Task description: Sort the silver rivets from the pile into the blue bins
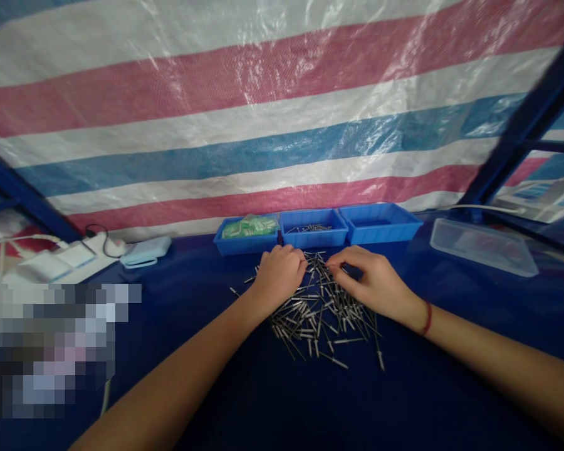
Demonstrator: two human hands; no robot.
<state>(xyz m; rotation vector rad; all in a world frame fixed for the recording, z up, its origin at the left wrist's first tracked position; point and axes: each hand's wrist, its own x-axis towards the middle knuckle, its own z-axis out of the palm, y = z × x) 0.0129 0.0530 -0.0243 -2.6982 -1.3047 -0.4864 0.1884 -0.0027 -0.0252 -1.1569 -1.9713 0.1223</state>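
A loose heap of silver blind rivets [313,310] with long thin stems lies on the dark blue tabletop, pointing many ways. My left hand [279,275] rests at the heap's upper left, fingers curled down and closed; what they hold is hidden behind the knuckles. On the upper right, my right hand [373,279] has its thumb and fingers drawn into a pinch among the rivet stems. Whether a rivet sits in that pinch is too small to tell. A short gap with rivets in it separates the two hands.
Behind the heap stand three blue bins: one with a green-and-clear bag [250,226], a middle bin [314,238] with some rivets, and a right bin [380,233]. A clear plastic lid [483,247] lies right. A power strip [82,258] and light-blue case [145,252] are left.
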